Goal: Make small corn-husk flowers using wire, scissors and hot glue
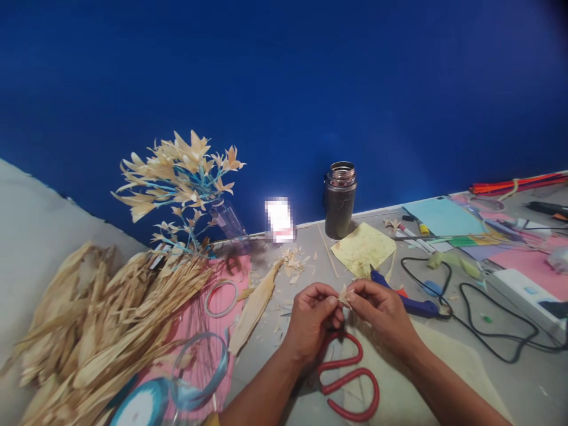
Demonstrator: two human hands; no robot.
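Leftmost, a heap of dry tan corn husks [89,319] lay on the grey bench [510,378], with a spray of husk flowers on light blue stems [177,177] standing in a clear vase behind it. A pink paper sheet [199,319] beside the heap carried a clear tape ring [220,297] and a spool of light blue ribbon [146,402]; a single long husk leaf [255,305] and pale trimmings [293,263] lay just right of it. Near the middle, the left hand [310,319] and the right hand [384,313] met, both pinching a small cream husk petal piece [344,294] between thumb and fingertips, held just above the red-handled scissors [350,378]. Judging by the finished spray and the large untouched heap, some flowers were done and many husks were left; this little piece seemed to be mid-shaping. Farther right stood a dark metal flask [339,201], a yellow-green paper square [364,248], a blue glue gun [408,303] with its black cable [479,319], and coloured paper sheets [444,216]. The scissor blades were hidden under the hands, the piece's shape was too small to make out, and a bright patch by the far wall was blurred.
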